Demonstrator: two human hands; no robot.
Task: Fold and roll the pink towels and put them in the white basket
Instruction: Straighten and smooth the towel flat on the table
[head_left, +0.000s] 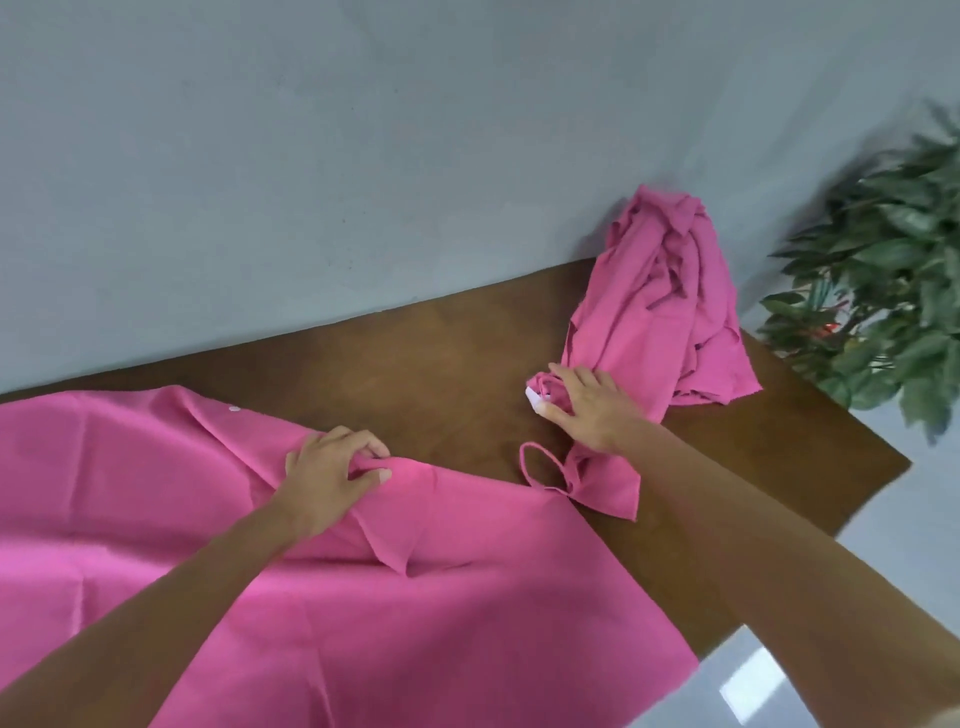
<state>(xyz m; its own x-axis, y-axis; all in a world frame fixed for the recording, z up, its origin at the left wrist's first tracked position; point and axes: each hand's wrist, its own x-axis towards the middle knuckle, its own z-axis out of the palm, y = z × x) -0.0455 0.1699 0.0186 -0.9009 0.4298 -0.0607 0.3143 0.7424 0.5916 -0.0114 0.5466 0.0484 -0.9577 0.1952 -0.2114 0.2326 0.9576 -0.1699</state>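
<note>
The left hand (332, 475) pinches the spread towel (156, 519) while the right hand (589, 408) grips the crumpled towel (660, 312) on the surface (415, 353).

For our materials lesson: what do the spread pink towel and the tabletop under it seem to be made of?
Spread pink towel: probably thin, matte cloth; it holds sharp creases and bunches where the left hand pinches it. Tabletop: brown, matte, faintly mottled; perhaps wood veneer or leatherette, unclear.

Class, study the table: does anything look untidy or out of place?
Yes. One towel lies in a crumpled heap at the table's far right corner, gripped by the right hand. The spread towel puckers where the left hand pinches it.
</note>
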